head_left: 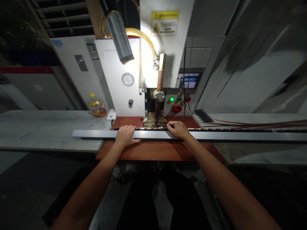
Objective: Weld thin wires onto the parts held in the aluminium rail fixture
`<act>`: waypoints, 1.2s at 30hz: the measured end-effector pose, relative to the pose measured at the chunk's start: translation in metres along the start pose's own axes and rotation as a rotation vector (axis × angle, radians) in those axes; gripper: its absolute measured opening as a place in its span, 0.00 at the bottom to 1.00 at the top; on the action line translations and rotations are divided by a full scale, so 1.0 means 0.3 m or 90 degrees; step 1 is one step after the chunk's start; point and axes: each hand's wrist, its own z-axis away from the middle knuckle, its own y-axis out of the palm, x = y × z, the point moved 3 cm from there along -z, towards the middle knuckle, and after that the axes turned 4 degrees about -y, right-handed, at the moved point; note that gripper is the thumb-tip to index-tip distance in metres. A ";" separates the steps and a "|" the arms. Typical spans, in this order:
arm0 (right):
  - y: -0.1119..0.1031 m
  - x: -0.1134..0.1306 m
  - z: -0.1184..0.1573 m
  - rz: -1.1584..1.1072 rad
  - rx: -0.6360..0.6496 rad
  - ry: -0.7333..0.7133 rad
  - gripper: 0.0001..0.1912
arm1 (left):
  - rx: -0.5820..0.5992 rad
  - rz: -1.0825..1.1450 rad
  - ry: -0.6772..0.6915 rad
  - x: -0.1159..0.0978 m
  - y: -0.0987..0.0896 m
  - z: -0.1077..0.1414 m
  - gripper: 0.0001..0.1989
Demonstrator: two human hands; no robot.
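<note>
A long silvery metal bar [93, 134] lies crosswise in front of the machine, with a row of small copper-coloured pieces [153, 128] along its far edge. My left hand [125, 135] is closed over the bar, fingers at the far side and thumb at the near side. Further right, my right hand [178, 130] rests against the bar with its fingers pinched together. Something thin and dark shows at those fingertips, too small to name. Between the hands, a copper-coloured rod [157, 110] points down at a brass-coloured block [152, 119] just behind the bar.
A reddish-brown board [144, 151] lies under the bar. On the left table stands a yellow-capped bottle [97, 106] beside a small white object [111, 115]. Thin brown rods [251, 124] lie on the right. A grey lamp [120, 38] hangs above near the warning label [165, 23].
</note>
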 end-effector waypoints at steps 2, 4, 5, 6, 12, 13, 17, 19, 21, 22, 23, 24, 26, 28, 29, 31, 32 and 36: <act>-0.001 -0.004 0.002 0.001 0.001 0.005 0.17 | -0.003 -0.005 0.003 -0.006 -0.001 -0.001 0.28; -0.004 -0.005 0.004 -0.002 0.002 0.005 0.17 | -0.005 -0.009 0.005 -0.010 -0.002 -0.001 0.28; -0.005 -0.005 0.004 -0.004 0.002 0.003 0.17 | -0.006 -0.011 0.005 -0.011 -0.002 -0.002 0.28; -0.006 -0.005 0.004 -0.005 0.002 0.000 0.17 | -0.007 -0.012 0.004 -0.012 -0.002 -0.002 0.27; -0.008 -0.006 0.005 -0.004 0.003 -0.002 0.17 | -0.004 -0.012 0.000 -0.018 -0.005 -0.002 0.27; -0.008 -0.007 0.005 -0.003 0.003 -0.001 0.17 | -0.004 -0.012 -0.002 -0.019 -0.005 -0.002 0.27; -0.011 -0.012 0.009 0.003 0.007 0.002 0.18 | -0.003 -0.001 -0.006 -0.024 -0.004 -0.003 0.27; -0.013 -0.013 0.010 0.002 0.003 0.004 0.18 | -0.002 0.009 -0.006 -0.026 -0.003 -0.003 0.27; -0.014 -0.014 0.010 0.000 0.000 0.004 0.18 | -0.001 0.014 -0.009 -0.027 -0.002 -0.003 0.27; -0.015 -0.014 0.011 0.000 -0.001 0.003 0.18 | 0.000 0.012 -0.009 -0.028 -0.001 -0.003 0.27; -0.015 -0.015 0.011 0.000 -0.001 0.003 0.18 | 0.000 0.009 -0.008 -0.028 -0.001 -0.004 0.27; -0.015 -0.015 0.011 0.000 -0.002 0.002 0.18 | -0.001 0.006 -0.008 -0.029 -0.001 -0.004 0.27; -0.015 -0.016 0.012 0.001 -0.003 0.001 0.17 | -0.004 0.002 -0.005 -0.031 -0.002 -0.004 0.27; -0.015 -0.017 0.013 0.003 -0.002 0.001 0.17 | -0.007 0.001 -0.002 -0.033 -0.003 -0.004 0.27; -0.015 -0.018 0.013 0.005 -0.001 0.002 0.17 | -0.008 0.002 0.000 -0.034 -0.003 -0.004 0.27; -0.016 -0.019 0.014 0.008 0.001 0.003 0.17 | -0.009 0.004 0.002 -0.036 -0.004 -0.004 0.27; -0.016 -0.020 0.014 0.008 0.002 0.003 0.17 | -0.009 0.006 0.001 -0.037 -0.004 -0.004 0.27; -0.018 -0.023 0.015 0.000 0.002 0.001 0.17 | -0.005 0.009 -0.003 -0.040 -0.004 -0.005 0.27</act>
